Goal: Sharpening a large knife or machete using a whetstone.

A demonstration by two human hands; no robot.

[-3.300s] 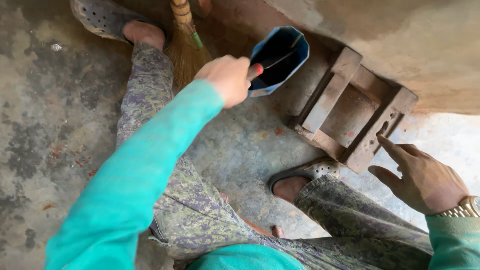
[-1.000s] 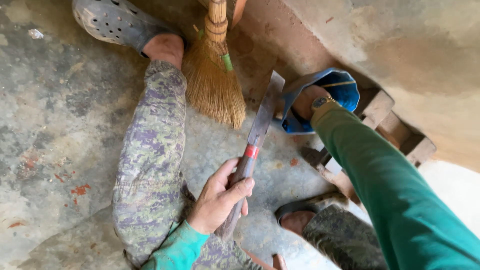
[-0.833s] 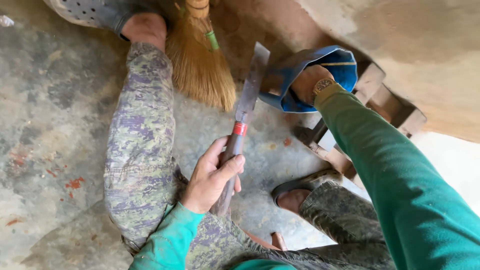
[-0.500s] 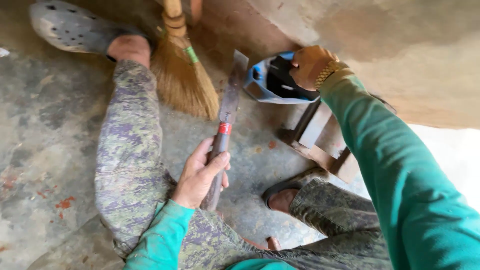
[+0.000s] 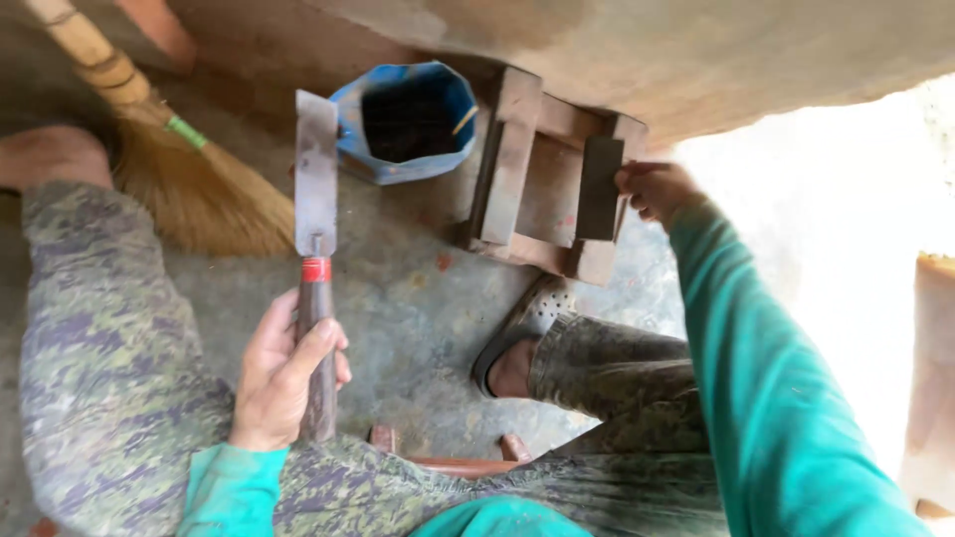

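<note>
My left hand (image 5: pixel 284 383) grips the dark wooden handle of a flat-bladed cleaver (image 5: pixel 316 199), blade pointing away from me over the concrete floor. My right hand (image 5: pixel 652 189) is out at the right end of a small wooden frame stand (image 5: pixel 512 159) and holds a dark rectangular stone block (image 5: pixel 600 189) that lies on it. A blue bucket (image 5: pixel 393 164) with a dark inside sits just left of the stand, near the blade's tip.
A straw broom (image 5: pixel 189 189) lies at the upper left beside my left leg (image 5: pixel 95 328). My right foot in a grey sandal (image 5: pixel 522 328) rests below the stand. A rough concrete wall (image 5: pixel 637 50) runs along the top. A reddish object (image 5: pixel 930 378) stands at the right edge.
My right hand left the bucket and moved right to the stone block on the stand. The left hand kept hold of the cleaver. The view shifted right.
</note>
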